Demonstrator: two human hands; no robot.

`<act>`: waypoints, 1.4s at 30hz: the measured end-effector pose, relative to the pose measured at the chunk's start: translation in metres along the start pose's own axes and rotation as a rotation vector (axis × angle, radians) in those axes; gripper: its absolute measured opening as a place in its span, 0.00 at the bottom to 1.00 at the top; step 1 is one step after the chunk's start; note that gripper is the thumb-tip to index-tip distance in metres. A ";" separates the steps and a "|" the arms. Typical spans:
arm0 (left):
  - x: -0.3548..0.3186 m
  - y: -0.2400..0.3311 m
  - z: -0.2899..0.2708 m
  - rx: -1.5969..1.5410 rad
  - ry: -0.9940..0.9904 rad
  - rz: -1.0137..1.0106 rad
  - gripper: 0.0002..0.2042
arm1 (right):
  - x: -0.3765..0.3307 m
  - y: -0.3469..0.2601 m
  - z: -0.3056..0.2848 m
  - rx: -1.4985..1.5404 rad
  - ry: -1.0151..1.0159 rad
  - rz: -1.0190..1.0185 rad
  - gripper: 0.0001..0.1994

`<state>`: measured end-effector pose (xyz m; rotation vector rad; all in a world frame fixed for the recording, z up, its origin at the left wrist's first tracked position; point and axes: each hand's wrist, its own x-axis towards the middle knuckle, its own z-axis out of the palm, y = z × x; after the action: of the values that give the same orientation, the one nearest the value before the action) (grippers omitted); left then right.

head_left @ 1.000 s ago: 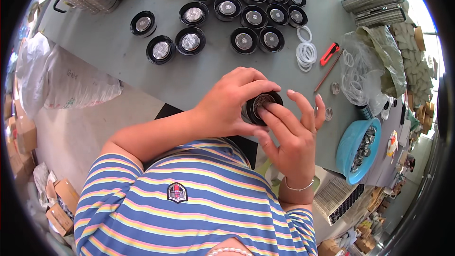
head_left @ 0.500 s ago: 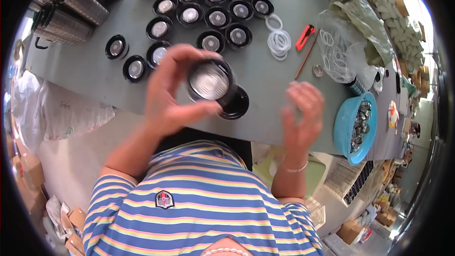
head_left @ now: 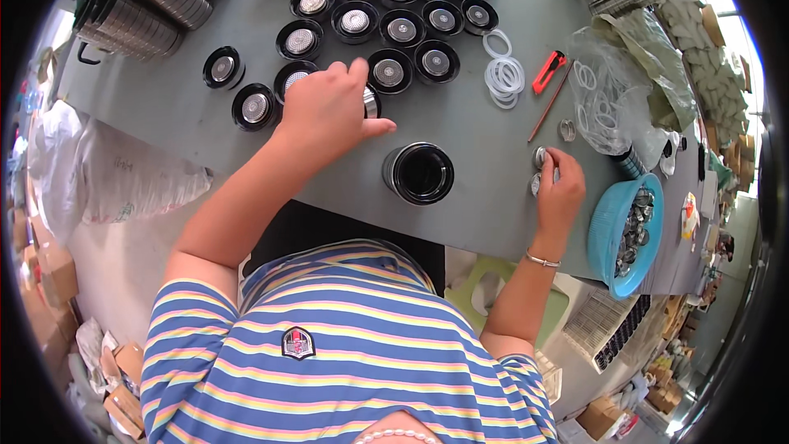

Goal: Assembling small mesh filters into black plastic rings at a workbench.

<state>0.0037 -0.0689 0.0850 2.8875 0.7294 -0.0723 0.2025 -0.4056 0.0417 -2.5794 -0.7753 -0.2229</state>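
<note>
Our left hand (head_left: 326, 107) curls round a cup (head_left: 372, 102) near the other cups (head_left: 389, 71); our right hand (head_left: 564, 186) touches a disc (head_left: 538, 156), its grip unclear. Between our hands stands a jar (head_left: 422, 173). We judge this cup placement and disc pickup, next needing a level release.

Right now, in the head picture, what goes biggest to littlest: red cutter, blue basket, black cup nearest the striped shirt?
1. Blue basket, largest
2. Black cup, clearly smaller
3. Red cutter, smallest
</note>
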 end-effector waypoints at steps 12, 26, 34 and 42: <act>-0.025 -0.010 0.023 -0.063 0.156 0.140 0.33 | 0.020 -0.003 0.022 0.054 -0.062 0.051 0.14; -0.078 -0.062 0.028 -0.234 0.555 -0.073 0.68 | 0.000 -0.038 0.022 0.097 -0.023 0.079 0.20; -0.066 -0.068 0.073 -0.310 0.457 -0.256 0.76 | -0.028 -0.066 0.045 0.371 -0.031 -0.172 0.08; -0.036 -0.045 0.059 -0.428 0.741 0.049 0.60 | -0.040 -0.104 -0.010 0.454 0.156 -0.294 0.04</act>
<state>-0.0495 -0.0565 0.0238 2.4664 0.6564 1.0631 0.1111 -0.3519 0.0777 -1.9965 -1.0127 -0.2949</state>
